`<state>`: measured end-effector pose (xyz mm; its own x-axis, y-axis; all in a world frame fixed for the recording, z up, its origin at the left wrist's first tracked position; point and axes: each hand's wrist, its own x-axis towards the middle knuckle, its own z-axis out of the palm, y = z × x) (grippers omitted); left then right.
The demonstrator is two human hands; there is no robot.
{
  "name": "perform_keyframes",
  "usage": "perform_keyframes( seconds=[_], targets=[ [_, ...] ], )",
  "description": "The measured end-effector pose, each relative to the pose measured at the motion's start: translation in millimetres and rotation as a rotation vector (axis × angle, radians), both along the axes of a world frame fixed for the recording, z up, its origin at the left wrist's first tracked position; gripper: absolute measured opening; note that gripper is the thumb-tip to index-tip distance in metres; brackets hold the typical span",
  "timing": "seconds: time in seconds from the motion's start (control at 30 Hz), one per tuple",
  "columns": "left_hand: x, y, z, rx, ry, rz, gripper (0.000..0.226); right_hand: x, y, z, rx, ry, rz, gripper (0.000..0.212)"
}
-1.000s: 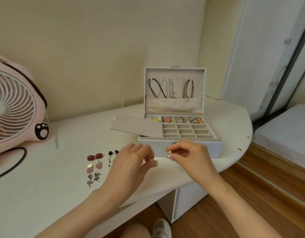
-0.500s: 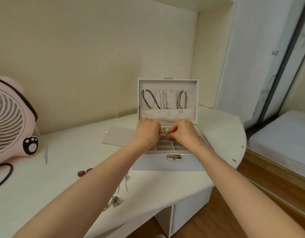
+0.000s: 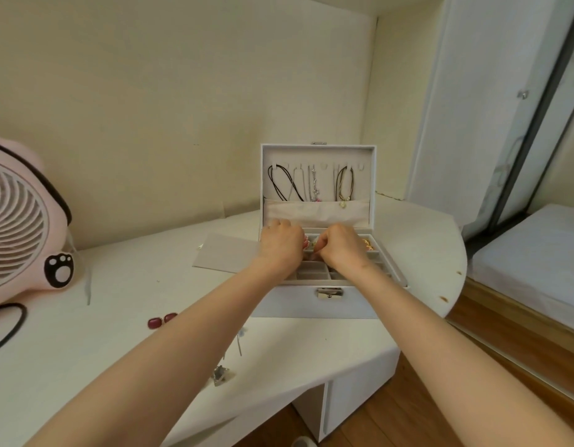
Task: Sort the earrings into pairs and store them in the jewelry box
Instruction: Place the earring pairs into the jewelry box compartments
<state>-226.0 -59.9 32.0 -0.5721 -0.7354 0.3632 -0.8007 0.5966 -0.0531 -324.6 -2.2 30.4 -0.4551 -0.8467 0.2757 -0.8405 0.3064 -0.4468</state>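
White jewelry box (image 3: 311, 304): necklaces (image 3: 281, 185) in lid (image 3: 318, 150), earrings (image 3: 366, 244) in back compartments.

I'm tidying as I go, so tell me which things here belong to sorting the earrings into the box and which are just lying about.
Job: jewelry box, open; red earrings on the table; silver earring near the table edge; left hand and right hand over the compartments.
Lying about: pink fan; black cable; grey pad beside the box; necklaces hanging in the lid.

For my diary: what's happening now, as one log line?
left hand: curled over jewelry box tray; right hand: likewise, alongside; red earrings: on table
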Motion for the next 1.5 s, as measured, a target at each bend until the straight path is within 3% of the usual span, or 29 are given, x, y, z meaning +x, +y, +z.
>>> perform_keyframes(
  seconds=[0.13,0.27,0.43,0.67,0.93,1.3,1.5],
  targets=[
    [12,9,7,0.016,0.056,-0.046,0.023,0,11,4,-0.035,-0.005,0.029,0.016],
    [40,32,25,0.016,0.137,-0.119,0.024,10,38,16,-0.213,-0.036,0.058,0.009],
    [103,76,25,-0.037,0.279,-0.262,0.018,44,82,10,-0.302,-0.096,0.252,0.007],
    [176,101,6,0.162,0.123,-0.243,0.015,94,113,-23,-0.121,-0.143,0.551,0.015],
    [203,105,-12,0.226,-0.132,-0.155,0.027,133,113,-46,-0.029,-0.16,0.569,0.024],
    [191,113,-24,0.23,-0.073,-0.165,0.013,137,107,-49,-0.068,-0.206,0.57,0.004],
    [167,115,-19,0.225,0.001,-0.24,0.013,116,109,-46,-0.116,-0.287,0.517,0.01]
  ],
)
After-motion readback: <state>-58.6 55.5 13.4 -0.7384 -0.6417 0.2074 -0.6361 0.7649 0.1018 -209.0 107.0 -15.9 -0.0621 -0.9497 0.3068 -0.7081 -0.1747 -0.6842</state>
